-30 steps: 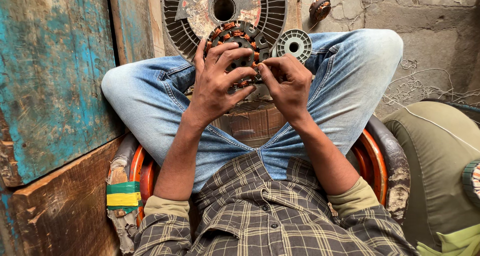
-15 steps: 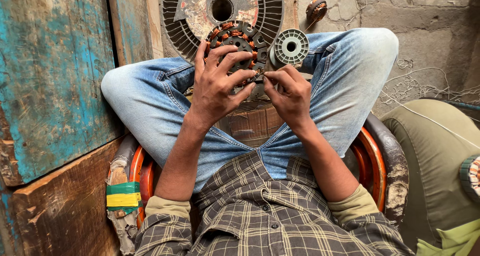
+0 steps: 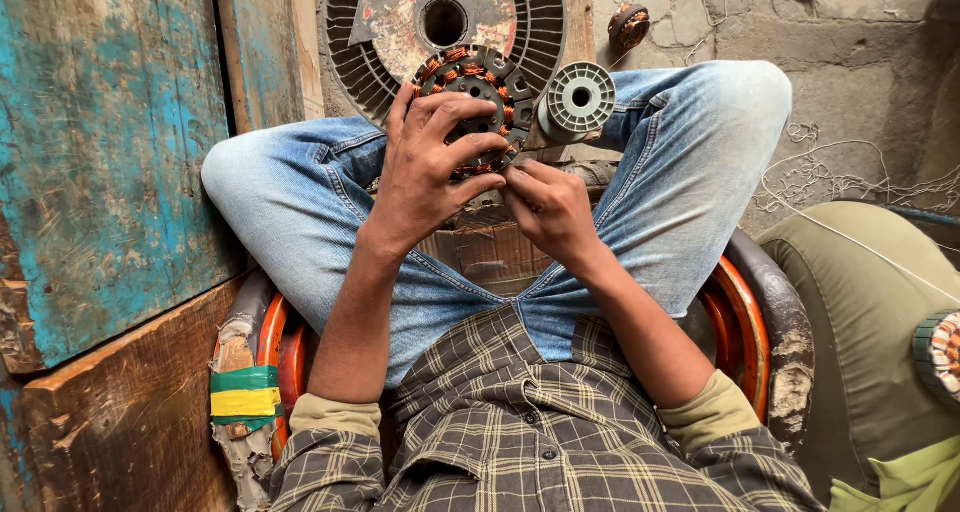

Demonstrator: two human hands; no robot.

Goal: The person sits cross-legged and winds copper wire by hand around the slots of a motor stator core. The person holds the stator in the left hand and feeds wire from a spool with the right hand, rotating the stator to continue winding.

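Nearest the camera is a grey-and-tan checked cotton shirt (image 3: 540, 442) with its sleeves rolled over olive cuffs, above crossed legs in faded blue denim jeans (image 3: 690, 172). The person sits in a worn round seat with an orange-red rim (image 3: 745, 322); a band of green and yellow tape (image 3: 245, 392) wraps its left edge. Over the lap, the left hand (image 3: 430, 172) is spread across a round black motor stator wound with copper wire coils (image 3: 480, 87), fingers clasping its face and rim. The right hand (image 3: 550, 207) sits just beside it, fingertips pinched at the stator's lower edge; what they pinch is too small to tell. Touching the stator's right side is a pale ribbed plastic spool (image 3: 580, 100). Behind stands a rusty slotted metal disc with a centre hole (image 3: 445, 17), against a cracked grey wall (image 3: 800, 22)
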